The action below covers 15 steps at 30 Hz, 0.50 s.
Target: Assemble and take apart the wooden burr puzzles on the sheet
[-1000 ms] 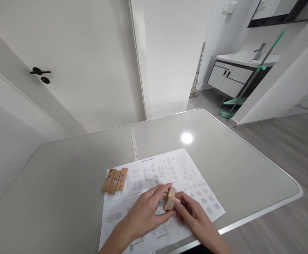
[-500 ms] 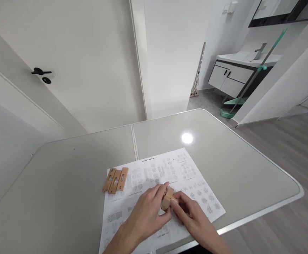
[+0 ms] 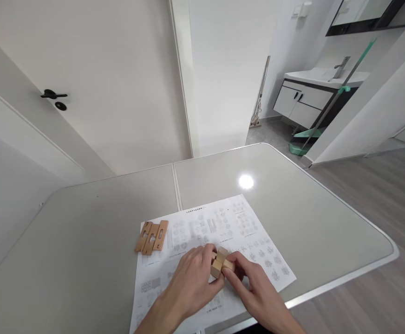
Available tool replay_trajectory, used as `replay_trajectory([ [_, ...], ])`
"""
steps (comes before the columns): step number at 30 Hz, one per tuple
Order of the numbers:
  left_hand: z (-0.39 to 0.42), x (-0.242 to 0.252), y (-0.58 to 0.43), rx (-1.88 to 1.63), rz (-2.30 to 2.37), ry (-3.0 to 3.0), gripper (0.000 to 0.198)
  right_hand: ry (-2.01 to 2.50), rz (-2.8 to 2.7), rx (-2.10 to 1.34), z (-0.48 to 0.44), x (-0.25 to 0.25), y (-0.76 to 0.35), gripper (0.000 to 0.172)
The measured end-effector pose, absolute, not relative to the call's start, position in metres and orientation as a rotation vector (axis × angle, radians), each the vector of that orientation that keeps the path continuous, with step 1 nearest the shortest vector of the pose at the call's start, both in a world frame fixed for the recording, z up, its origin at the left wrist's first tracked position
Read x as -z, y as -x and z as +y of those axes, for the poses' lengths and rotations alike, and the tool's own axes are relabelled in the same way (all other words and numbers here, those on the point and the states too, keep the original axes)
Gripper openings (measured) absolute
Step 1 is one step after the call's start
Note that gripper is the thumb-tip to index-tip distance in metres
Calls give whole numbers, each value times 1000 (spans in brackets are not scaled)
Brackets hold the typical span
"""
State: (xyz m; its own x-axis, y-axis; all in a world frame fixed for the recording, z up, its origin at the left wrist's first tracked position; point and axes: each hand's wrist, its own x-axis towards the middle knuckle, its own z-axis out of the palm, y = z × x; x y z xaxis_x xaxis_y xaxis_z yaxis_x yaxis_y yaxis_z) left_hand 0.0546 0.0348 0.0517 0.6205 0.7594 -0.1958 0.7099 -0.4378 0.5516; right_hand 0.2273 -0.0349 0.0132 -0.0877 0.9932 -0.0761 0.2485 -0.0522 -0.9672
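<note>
A small wooden puzzle block assembly [image 3: 220,263] sits between my two hands, low over a printed instruction sheet [image 3: 251,232]. My left hand [image 3: 192,280] curls its fingers around the left side of the assembly. From the right, my right hand [image 3: 254,285] pinches it with fingers closed. Three loose notched wooden pieces [image 3: 151,236] lie side by side at the sheet's upper left corner, apart from both hands.
The sheet lies on a grey table [image 3: 84,241] with a seam down the middle and a rounded right edge. Behind stand a white door with a black handle [image 3: 52,95], a vanity cabinet [image 3: 303,99], and a green-handled mop [image 3: 328,99].
Both hands turned the wooden assembly a little and drew it slightly lower over the sheet. The three loose pieces stayed where they were.
</note>
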Motion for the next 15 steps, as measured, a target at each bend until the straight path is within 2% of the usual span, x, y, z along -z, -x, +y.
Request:
replay_trajectory([
  [15, 35, -43, -50, -162, 1052, -2360, 29, 1375, -1483, -1195, -40, -7, -230, 28],
])
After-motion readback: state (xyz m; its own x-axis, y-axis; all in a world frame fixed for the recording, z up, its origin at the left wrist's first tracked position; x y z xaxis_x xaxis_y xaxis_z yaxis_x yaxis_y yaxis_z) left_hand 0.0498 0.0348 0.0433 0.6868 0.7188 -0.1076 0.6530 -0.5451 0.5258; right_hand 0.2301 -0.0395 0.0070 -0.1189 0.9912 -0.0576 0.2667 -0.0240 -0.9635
